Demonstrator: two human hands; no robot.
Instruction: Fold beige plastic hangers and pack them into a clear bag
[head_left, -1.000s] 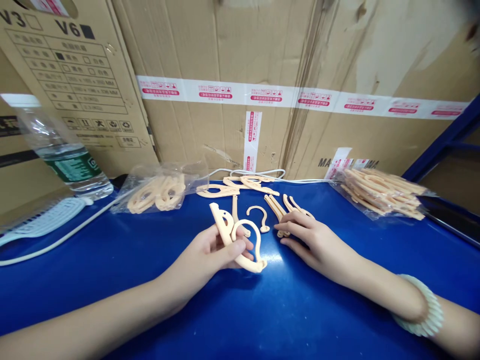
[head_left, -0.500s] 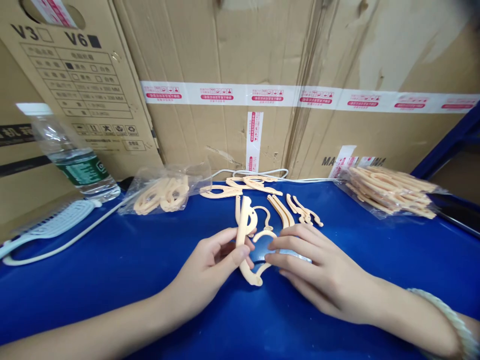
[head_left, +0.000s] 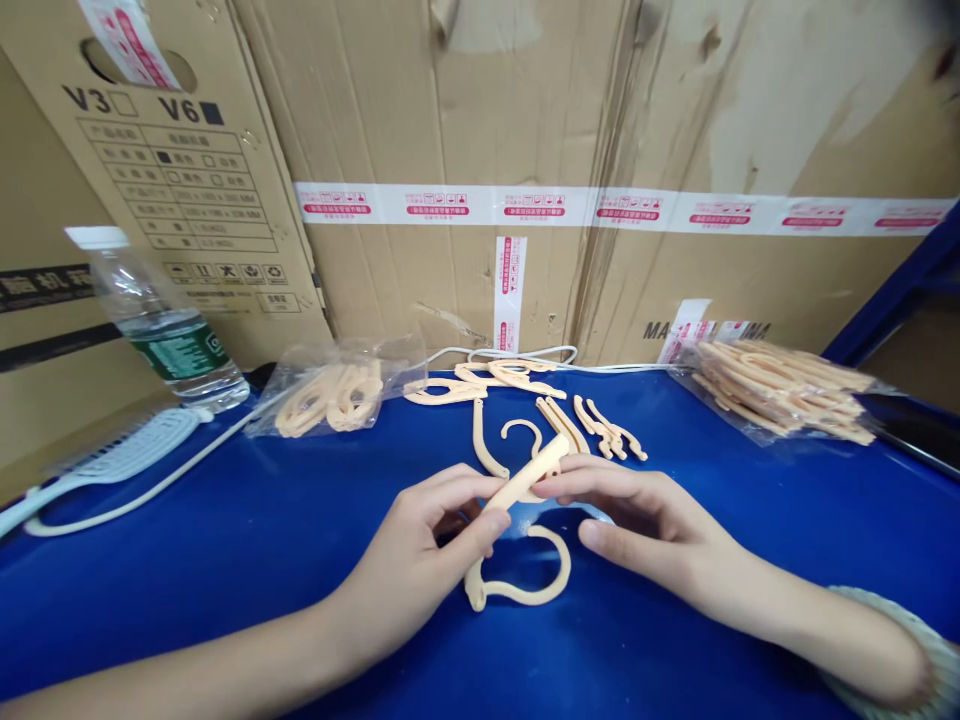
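Left hand (head_left: pixel 427 535) pinches a cream, curved plastic hanger arm (head_left: pixel 525 476) between thumb and fingers, slanting it up to the right above the glossy blue tabletop (head_left: pixel 420 660). Right hand (head_left: pixel 652 515) is spread, its thumb well apart from its fingers, whose tips are at the hanger arm's upper end. A cream, rounded plastic hook (head_left: pixel 566 570) extends from the hanger arm's lower end, curling out to the right. Just behind the hanger arm lie a slim, curved cream bar (head_left: pixel 480 440) and a second cream hook (head_left: pixel 538 437); behind it to the right are long cream strips (head_left: pixel 559 427) and small wavy cream pieces (head_left: pixel 611 430). Clear plastic bags of cream parts lie beyond it, one left (head_left: pixel 330 395), one right (head_left: pixel 784 390). Well to its left are a green-labelled, clear plastic bottle (head_left: pixel 176 345) and a pale blue, slotted hairbrush (head_left: pixel 142 445).
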